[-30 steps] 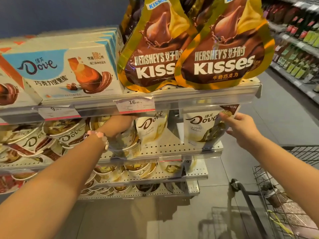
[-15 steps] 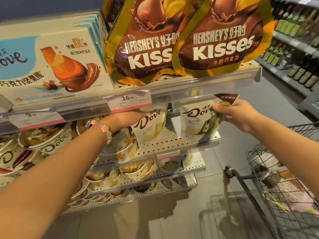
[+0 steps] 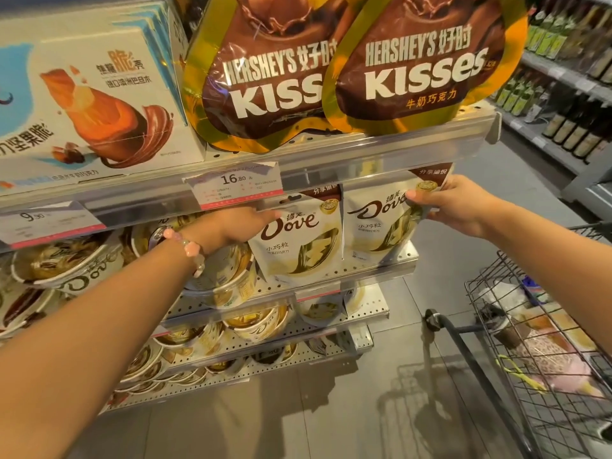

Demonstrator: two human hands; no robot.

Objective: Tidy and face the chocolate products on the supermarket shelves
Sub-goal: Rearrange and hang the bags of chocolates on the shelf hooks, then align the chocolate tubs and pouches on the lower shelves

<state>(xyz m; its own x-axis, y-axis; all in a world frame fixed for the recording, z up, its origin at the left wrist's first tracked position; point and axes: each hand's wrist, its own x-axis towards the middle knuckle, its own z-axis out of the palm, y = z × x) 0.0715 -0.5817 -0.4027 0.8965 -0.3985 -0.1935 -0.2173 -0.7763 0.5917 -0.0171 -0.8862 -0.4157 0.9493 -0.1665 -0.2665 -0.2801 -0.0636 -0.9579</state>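
Two white Dove pouches are now stood side by side at the front edge of the second shelf (image 3: 331,279), both logos facing out. The left Dove pouch (image 3: 298,240) has been drawn forward and turned upright since a second ago, when it sat further back, partly hidden under the price rail (image 3: 231,190). The right Dove pouch (image 3: 381,226) has been shifted inward, so that the two pouches are now just beside each other, where a gap was seen between them before.

The left hand (image 3: 231,226) is laid against the upper left edge of the left pouch; whether its fingers are curled behind the pouch cannot be told. The right hand (image 3: 453,207) is clamped on the top right corner of the right pouch, thumb (image 3: 419,195) across the front. The hands are kept well apart, one to each pouch.

The facing of this pair is judged to be nearly done; only the release and a final squaring appear to remain. The Dove tubs (image 3: 225,276) on the left of the same shelf are still tilted and jumbled, and are likely to be dealt with next. The Hershey's Kisses bags (image 3: 424,67) above are already faced forward.
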